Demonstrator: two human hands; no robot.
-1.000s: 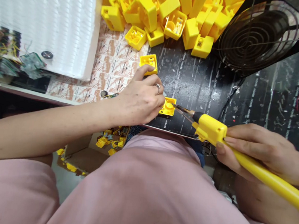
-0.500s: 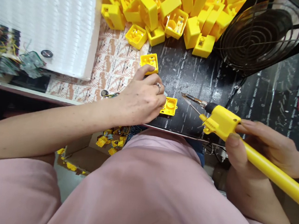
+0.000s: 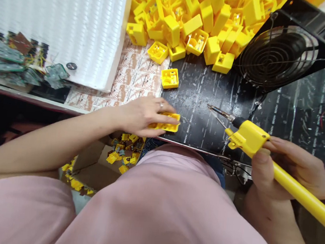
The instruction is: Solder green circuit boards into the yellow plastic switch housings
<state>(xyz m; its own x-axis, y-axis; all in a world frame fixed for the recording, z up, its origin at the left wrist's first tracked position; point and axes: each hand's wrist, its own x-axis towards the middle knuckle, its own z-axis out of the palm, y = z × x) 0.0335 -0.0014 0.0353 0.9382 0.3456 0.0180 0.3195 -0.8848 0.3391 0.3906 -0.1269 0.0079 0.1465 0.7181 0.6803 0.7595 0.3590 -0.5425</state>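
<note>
The small yellow casing (image 3: 173, 128) lies at the centre of the frame, near the black tabletop's (image 3: 198, 131) close edge, open side up and partly hidden by your left hand (image 3: 151, 119). It looks like light, stiff, rather smooth plastic; its outer walls seem the best hold, sparing whatever sits inside. Your left thumb lies along its lower side and your fingers cross its top, closed round it; how hard they press you cannot tell from here. Your left forearm reaches in from the lower left. At right, your right hand (image 3: 293, 169) pinches the yellow soldering iron (image 3: 251, 138) behind its head, thumb uppermost, metal tip angled up-left, clear of the casing; treat that tip as hot.
</note>
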